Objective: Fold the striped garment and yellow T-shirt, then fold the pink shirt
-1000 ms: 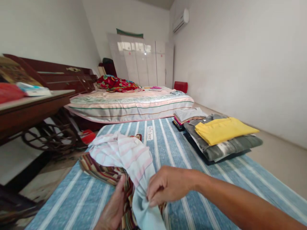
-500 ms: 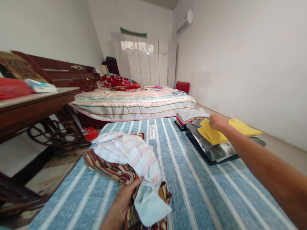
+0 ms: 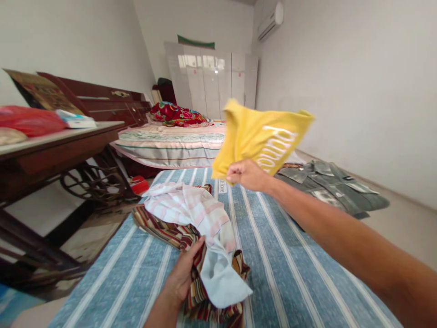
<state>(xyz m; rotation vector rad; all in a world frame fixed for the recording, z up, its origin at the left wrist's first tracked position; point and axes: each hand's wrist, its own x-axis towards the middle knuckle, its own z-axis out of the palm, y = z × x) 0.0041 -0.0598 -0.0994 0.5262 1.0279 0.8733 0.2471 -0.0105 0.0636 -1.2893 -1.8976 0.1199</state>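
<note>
My right hand (image 3: 247, 174) grips the lower left corner of a yellow garment (image 3: 251, 136) with white lettering, held up in the air over the blue striped bedspread (image 3: 269, 255). Motion blurs its edges. In front of me lies a brown, multi-striped garment (image 3: 164, 228), and a white and pink striped cloth (image 3: 205, 214) rests crumpled on top of it. My left hand (image 3: 187, 269) is closed on the near part of the brown striped garment, thumb on top; its other fingers are mostly hidden.
Folded dark grey clothes (image 3: 337, 187) lie at the bed's right edge. A second bed (image 3: 170, 146) with a red floral blanket (image 3: 177, 114) stands beyond. On the left is a treadle table (image 3: 61, 146) bearing a red bag (image 3: 30, 120) and a tissue pack (image 3: 75, 119).
My right hand has lifted the yellow garment off the grey clothes and carried it left and up. My left hand stays at the striped garment. The view has shifted slightly.
</note>
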